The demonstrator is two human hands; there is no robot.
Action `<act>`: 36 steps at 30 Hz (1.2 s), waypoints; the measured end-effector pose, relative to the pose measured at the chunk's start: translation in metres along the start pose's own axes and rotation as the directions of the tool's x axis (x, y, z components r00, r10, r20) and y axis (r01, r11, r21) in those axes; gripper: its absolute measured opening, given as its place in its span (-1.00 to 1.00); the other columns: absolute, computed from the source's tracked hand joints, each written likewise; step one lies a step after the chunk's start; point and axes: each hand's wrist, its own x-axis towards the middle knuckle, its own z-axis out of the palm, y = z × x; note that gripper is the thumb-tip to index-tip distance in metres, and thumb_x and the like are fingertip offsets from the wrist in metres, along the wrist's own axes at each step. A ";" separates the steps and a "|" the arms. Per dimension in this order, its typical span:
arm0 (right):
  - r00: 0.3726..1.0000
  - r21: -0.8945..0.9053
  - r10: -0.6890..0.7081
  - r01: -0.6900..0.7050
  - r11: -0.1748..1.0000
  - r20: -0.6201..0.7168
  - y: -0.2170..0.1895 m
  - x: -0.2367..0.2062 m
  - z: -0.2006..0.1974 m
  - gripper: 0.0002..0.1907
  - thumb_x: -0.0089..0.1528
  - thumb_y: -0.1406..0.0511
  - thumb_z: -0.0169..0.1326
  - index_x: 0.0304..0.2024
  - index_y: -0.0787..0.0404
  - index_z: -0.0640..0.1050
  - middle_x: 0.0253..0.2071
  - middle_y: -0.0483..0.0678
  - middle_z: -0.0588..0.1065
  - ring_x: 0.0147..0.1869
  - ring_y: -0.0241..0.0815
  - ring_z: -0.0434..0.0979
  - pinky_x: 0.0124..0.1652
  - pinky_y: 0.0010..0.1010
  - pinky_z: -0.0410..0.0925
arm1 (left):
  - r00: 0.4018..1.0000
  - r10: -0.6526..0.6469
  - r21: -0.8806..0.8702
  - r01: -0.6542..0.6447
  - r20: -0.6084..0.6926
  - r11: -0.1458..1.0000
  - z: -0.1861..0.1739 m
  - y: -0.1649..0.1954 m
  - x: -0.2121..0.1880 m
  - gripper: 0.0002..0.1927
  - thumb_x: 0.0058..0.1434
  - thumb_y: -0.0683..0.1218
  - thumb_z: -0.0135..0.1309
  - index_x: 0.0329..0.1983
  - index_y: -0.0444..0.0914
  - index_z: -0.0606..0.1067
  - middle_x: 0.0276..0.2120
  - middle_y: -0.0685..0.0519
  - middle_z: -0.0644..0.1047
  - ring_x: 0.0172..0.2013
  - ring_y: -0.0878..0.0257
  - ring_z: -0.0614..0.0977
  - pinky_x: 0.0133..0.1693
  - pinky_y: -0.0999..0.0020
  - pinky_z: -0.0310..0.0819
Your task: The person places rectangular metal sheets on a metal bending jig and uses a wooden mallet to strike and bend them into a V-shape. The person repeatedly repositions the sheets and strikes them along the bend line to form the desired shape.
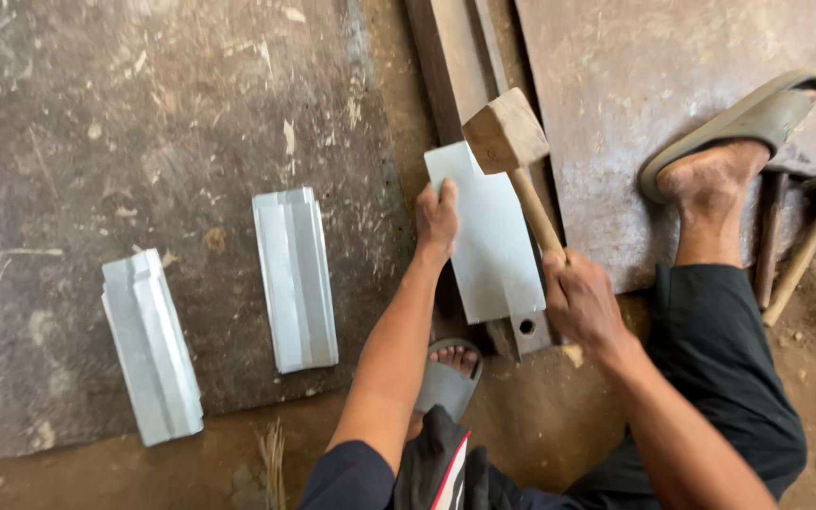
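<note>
Far left: folded sheet-metal piece (151, 346), ridged, lying on dark floor plate (68, 113). Just right of it, apart: second folded sheet-metal piece (295, 279), same profile, also on the plate. Centre: left hand (436, 219) pressed on left edge of flat sheet-metal blank (491, 236), fingers curled over that edge. Blank resting along steel bar (455, 66), one end near a hole in the bar. Right hand (580, 302) closed round handle of wooden mallet (507, 137), head raised over blank's top end. Far right: sandalled foot (720, 161) on rusty plate (635, 66); hammer handles (800, 250) beside it.
</note>
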 end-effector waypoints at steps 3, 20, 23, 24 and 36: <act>0.989 0.251 0.116 -0.091 0.964 -0.086 -0.011 -0.018 -0.008 -0.69 0.41 0.26 -0.16 -0.35 0.33 0.42 -0.54 0.14 0.33 -0.50 0.17 0.36 -0.40 -0.10 0.31 | 0.996 -0.081 0.096 0.085 -0.045 0.992 0.002 0.000 -0.003 -0.56 0.40 0.06 -0.12 -0.02 -0.43 0.49 -0.19 -0.10 0.59 -0.19 0.14 0.60 -0.12 0.18 0.50; 0.988 0.138 0.156 -0.154 0.978 0.002 -0.009 -0.086 -0.011 -0.66 0.41 0.24 -0.10 -0.36 0.36 0.50 -0.48 0.12 0.41 -0.47 0.11 0.46 -0.38 -0.17 0.34 | 0.999 0.030 0.052 -0.031 0.017 0.998 -0.002 -0.006 -0.009 -0.53 0.40 0.08 -0.16 0.07 -0.41 0.46 -0.13 -0.09 0.57 -0.14 0.14 0.56 -0.06 0.13 0.46; 0.970 -0.085 0.186 -0.175 0.981 0.156 -0.004 -0.095 -0.009 -0.66 0.38 0.24 -0.04 -0.40 0.36 0.51 -0.45 0.16 0.43 -0.41 0.20 0.48 -0.36 -0.10 0.33 | 0.998 -0.063 0.093 0.062 0.006 0.994 -0.001 -0.007 -0.006 -0.53 0.43 0.10 -0.16 -0.04 -0.42 0.48 -0.24 -0.10 0.56 -0.22 0.13 0.56 -0.12 0.10 0.51; 0.949 -0.204 0.221 -0.176 0.963 0.224 -0.001 -0.097 -0.007 -0.65 0.38 0.25 -0.02 -0.43 0.36 0.51 -0.41 0.20 0.44 -0.36 0.26 0.48 -0.34 -0.05 0.33 | 0.997 -0.081 0.125 0.081 -0.003 0.989 -0.001 -0.007 -0.005 -0.53 0.45 0.10 -0.17 -0.06 -0.43 0.49 -0.26 -0.11 0.55 -0.23 0.13 0.55 -0.13 0.10 0.52; 0.960 0.133 0.278 -0.279 0.951 0.021 0.003 -0.151 -0.013 -0.76 0.34 0.30 -0.08 -0.37 0.32 0.45 -0.54 0.17 0.35 -0.54 0.14 0.39 -0.46 -0.15 0.30 | 1.000 -0.004 0.145 0.008 -0.029 0.989 0.001 -0.002 -0.004 -0.58 0.41 0.08 -0.15 -0.12 -0.41 0.46 -0.27 -0.07 0.54 -0.25 0.16 0.56 -0.16 0.13 0.49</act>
